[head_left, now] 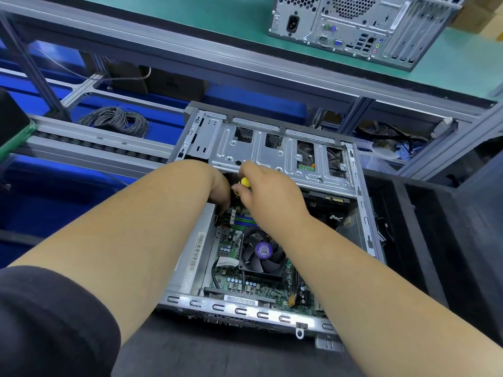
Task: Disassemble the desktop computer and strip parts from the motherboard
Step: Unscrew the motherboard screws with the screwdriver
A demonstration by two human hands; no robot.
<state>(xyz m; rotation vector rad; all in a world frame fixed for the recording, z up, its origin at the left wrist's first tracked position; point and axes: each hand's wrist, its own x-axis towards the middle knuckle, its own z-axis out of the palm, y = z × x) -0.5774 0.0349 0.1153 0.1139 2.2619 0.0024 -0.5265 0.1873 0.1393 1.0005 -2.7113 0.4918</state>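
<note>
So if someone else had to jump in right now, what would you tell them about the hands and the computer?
Right hand: grips a yellow-handled tool, probably a screwdriver, tip hidden, at the far end of the motherboard.
Left hand: reaches down beside it, under the drive cage; its fingers are hidden, so its grip cannot be told.
Open case lies on its side on the dark mat.
Done: the side panel is off.
Left: the CPU fan, motherboard and drive cage are still inside. A second computer waits on the green shelf.
</note>
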